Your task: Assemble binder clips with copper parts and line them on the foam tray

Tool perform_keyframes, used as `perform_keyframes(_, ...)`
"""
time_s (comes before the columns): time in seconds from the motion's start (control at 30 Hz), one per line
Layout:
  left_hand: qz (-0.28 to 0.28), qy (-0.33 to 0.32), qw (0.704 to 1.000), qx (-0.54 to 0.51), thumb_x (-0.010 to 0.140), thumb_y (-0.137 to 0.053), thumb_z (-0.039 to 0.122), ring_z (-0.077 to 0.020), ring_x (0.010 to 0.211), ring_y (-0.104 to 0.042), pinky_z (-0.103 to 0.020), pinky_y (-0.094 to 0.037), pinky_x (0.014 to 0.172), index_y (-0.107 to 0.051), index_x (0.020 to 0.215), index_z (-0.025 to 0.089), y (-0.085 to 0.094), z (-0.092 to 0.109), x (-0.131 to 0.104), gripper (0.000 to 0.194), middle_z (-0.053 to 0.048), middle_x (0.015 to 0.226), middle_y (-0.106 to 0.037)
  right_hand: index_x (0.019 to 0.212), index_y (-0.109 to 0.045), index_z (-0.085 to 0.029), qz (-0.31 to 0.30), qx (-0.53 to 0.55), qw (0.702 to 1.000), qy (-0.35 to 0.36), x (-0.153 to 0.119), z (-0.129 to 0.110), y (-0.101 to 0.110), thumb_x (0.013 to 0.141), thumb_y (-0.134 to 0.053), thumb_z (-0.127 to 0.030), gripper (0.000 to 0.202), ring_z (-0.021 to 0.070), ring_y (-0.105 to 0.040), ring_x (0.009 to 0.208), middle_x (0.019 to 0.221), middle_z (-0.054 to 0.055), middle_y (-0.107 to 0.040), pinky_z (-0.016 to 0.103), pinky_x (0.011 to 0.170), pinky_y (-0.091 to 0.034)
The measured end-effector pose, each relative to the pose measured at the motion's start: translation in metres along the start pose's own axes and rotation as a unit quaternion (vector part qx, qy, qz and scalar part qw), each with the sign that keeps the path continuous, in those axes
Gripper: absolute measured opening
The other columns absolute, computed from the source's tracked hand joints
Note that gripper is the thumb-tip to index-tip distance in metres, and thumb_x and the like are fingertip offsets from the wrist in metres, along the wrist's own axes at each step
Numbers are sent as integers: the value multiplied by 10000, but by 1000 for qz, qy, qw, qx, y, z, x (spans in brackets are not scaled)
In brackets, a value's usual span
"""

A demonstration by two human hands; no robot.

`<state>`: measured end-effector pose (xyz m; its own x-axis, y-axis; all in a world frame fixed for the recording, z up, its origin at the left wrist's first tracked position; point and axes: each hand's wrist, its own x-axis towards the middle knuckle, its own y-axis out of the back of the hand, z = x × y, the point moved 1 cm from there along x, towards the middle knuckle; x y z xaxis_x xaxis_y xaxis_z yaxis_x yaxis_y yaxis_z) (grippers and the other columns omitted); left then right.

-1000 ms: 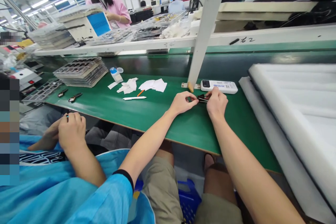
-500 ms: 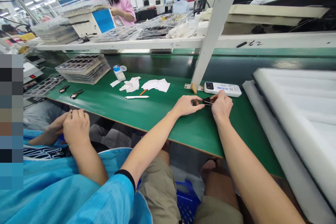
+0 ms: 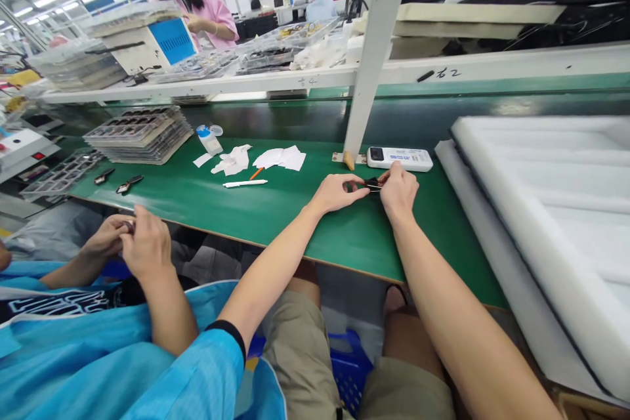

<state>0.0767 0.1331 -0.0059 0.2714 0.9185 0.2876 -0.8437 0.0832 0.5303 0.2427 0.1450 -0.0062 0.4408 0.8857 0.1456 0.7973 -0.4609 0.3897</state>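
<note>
Head cam: pinching black part (image 3: pixel 371 182) w/ L hand (image 3: pixel 335 193), thumb to fingertips; gripping metal tool (image 3: pixel 375 191), prob. tweezers, in R hand (image 3: pixel 399 190), can't tell if touching part. Holding both low over bench (image 3: pixel 354 233), just near of white unit (image 3: pixel 406 159), prob. for steadiness. Reaching far w/ L arm (image 3: pixel 273 256) angled right, R arm (image 3: pixel 443 295) angled left.

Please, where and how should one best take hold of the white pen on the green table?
Probably pinch the white pen across the middle of its barrel, coming from above on the near side: it is slim and lies flat, and the orange stick and white papers are behind it.
</note>
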Motion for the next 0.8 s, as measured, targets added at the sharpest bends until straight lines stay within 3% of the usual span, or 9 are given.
perform_keyframes(0.17,28,0,999,-30,883,-690,539,-132,635,-597,-261,-464,666,-773,1014,186,2,3,-2,385,-8,753,-714,591,-606,-230,-8,5,1000,-26,3,0,0,1016,-306,-484,579,327,-622,848,764,148,-699,411,873,-438)
perform_keyframes(0.3,99,12,994,-49,1001,-513,478,-129,624,-602,-252,-466,671,-738,906,185,6,0,-1,381,0,682,-674,615,-638,-223,-26,29,998,-40,5,3,-2,1021,-332,-539,598,329,-628,840,763,146,-701,411,871,-442)
perform_keyframes(0.5,178,108,969,-134,1010,-476,383,-91,468,-504,-236,-419,548,-667,822,174,12,-1,-3,339,15,628,-620,625,-662,-217,-36,82,996,-18,5,3,-2,1014,-388,-551,582,298,-612,759,695,108,-684,400,822,-449)
perform_keyframes(0.67,164,143,958,-188,953,-518,229,-87,488,-530,-224,-419,558,-620,862,177,-2,15,-19,146,18,660,-644,592,-657,-209,-73,81,994,2,5,-3,-3,987,-478,-497,520,282,-617,725,637,85,-662,392,790,-449)
perform_keyframes(0.8,118,135,971,-155,903,-560,178,-105,576,-579,-226,-445,606,-667,853,176,-23,34,-41,118,7,687,-669,606,-660,-203,-67,122,990,8,7,-1,-2,985,-467,-504,522,277,-636,719,652,85,-676,397,804,-472)
